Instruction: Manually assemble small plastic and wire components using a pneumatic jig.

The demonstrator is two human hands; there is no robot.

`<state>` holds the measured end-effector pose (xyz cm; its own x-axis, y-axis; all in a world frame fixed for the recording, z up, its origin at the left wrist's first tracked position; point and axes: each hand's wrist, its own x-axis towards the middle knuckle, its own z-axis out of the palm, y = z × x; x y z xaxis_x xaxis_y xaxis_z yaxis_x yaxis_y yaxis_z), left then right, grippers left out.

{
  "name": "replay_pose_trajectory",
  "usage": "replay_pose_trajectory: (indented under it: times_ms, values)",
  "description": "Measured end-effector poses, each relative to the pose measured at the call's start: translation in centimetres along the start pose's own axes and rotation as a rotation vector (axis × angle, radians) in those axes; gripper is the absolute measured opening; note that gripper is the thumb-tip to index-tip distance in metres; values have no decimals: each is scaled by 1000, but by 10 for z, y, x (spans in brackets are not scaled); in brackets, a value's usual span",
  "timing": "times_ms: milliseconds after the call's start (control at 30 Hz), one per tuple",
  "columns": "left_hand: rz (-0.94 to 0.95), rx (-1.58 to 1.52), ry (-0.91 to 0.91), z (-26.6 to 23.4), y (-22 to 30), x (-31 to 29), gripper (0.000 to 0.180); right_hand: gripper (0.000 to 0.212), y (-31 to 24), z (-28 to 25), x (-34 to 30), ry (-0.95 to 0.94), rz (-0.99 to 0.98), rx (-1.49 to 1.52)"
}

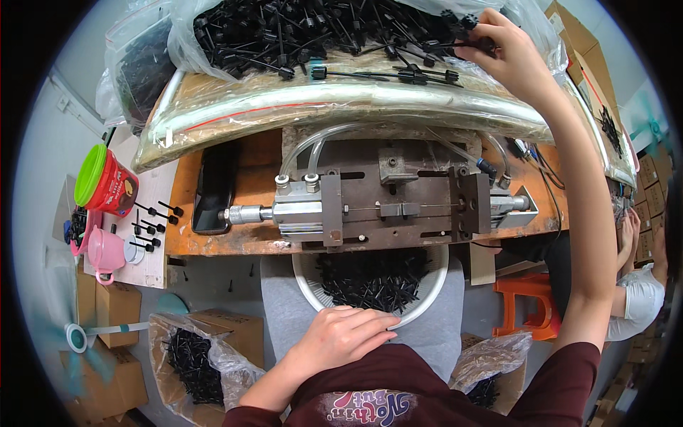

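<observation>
My right hand (514, 60) reaches to the far right of a heap of black thin-stemmed plastic parts (284, 32). Its fingers are closed on a few black knob-headed parts (466, 25); how many is hard to tell. My left hand (345, 336) lies with its fingers stretched out at the near rim of a white basket (302, 285) on my lap. Inside the basket is a pile of black stick-like pieces (370, 281). Above it on the bench stands a metal clamping fixture (398, 206) with air cylinders and a small block in its middle.
Clear air hoses (306, 149) arch behind the fixture. A black tray (213, 192), a red tub with a green rim (107, 181) and a pink cup (107, 252) stand at left. Lined boxes of black parts (192, 366) flank me. An orange stool (526, 302) and another person (633, 299) are at right.
</observation>
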<state>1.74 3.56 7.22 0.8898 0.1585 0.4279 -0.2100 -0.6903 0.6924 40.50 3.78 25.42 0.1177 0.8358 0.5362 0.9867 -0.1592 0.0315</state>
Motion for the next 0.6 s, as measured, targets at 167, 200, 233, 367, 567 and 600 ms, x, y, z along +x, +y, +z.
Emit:
replay_pose_trajectory:
  times_ms: [167,200,233,367,567,600]
  values:
    - [54,14,73,-8,4,24,27,21,-11,3,-13,-6,66,193]
    - [64,4,70,-9,5,29,30,21,-6,6,-12,-3,2,122]
    - [74,-7,70,-10,8,34,31,21,0,10,-10,2,-62,54]
    - [88,-33,63,-7,17,41,35,26,-9,22,1,-33,-58,77]
    - [-9,-22,-14,-9,16,30,46,50,-19,19,11,-223,26,116]
    - [-32,-21,-37,-10,16,30,48,53,-19,18,8,-213,-10,115]
